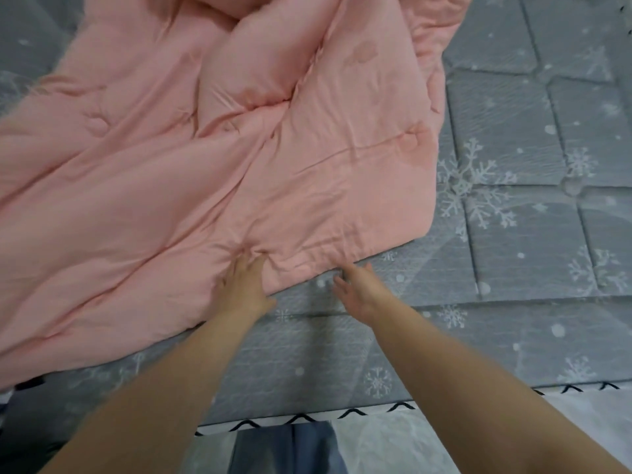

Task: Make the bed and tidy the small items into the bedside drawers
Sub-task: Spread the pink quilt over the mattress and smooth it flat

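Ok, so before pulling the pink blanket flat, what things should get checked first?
1. Left hand on the pink blanket: ok, fingers rest on its near edge.
2. Right hand has a hold: not ok, it hovers by the edge, fingers open.
3. Blanket smooth: not ok, bunched and folded at the far end.
4. Blanket square to the bed: not ok, it lies at a slant.
5. Grey snowflake sheet flat underneath: ok where it shows.
6. Small items out of the way: cannot tell, none in view.
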### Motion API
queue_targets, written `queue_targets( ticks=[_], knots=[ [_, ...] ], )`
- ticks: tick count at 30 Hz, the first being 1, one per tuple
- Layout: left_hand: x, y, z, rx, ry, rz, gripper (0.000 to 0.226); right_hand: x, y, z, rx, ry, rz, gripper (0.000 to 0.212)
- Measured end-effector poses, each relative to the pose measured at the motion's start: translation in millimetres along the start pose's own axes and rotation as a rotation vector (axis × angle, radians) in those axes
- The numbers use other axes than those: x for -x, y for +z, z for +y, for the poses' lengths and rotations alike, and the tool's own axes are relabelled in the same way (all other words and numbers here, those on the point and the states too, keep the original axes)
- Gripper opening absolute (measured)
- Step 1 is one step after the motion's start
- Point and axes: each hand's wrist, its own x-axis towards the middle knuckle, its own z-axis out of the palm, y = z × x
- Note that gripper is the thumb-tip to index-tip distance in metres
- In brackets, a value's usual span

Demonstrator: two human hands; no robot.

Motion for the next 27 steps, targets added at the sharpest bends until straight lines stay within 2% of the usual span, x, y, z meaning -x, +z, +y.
queue_targets(
  ticks=[1, 3, 6, 9, 12, 14, 16, 18, 20, 22, 27],
  knots=[
    [-7, 6, -1, -0.001, -0.024, -0.038, 0.107, -12, 6, 1, -0.019, 0.002, 0.000, 0.088],
    [-15, 14, 0, -0.033, -0.043, -0.070, 0.112, -32, 15, 3, -0.032, -0.049, 0.080, 0.065],
    [-20, 23, 1, -0.169, -0.016, -0.027, 0.113, -48, 25, -1, -0.089, -0.095, 0.168, 0.056],
    [-15, 31, 5, -0.332, 0.020, 0.043, 0.107, -43, 28, -8, -0.128, -0.098, 0.122, 0.062],
    [-7, 25, 19, -0.364, 0.048, 0.234, 0.096, -29, 27, -9, -0.137, -0.114, 0.107, 0.047],
    [4, 20, 30, -0.333, 0.172, 0.362, 0.084, -11, 28, -8, -0.181, -0.110, 0.098, 0.041],
    [20, 15, 40, -0.219, 0.306, 0.424, 0.072, 13, 28, -3, -0.241, -0.106, 0.055, 0.037],
    [45, 7, 45, -0.011, 0.352, 0.394, 0.058, 44, 26, -2, -0.271, -0.099, 0.031, 0.026],
    [69, 1, 40, 0.116, 0.379, 0.317, 0.054, 73, 24, -11, -0.306, -0.087, 0.018, 0.010],
    [91, -8, 28, 0.174, 0.420, 0.278, 0.052, 94, 26, -29, -0.387, -0.102, 0.010, 0.014],
    [134, -43, -3, 0.257, 0.470, 0.264, 0.041, 123, 33, -75, -0.494, -0.230, -0.036, 0.046]
  ],
)
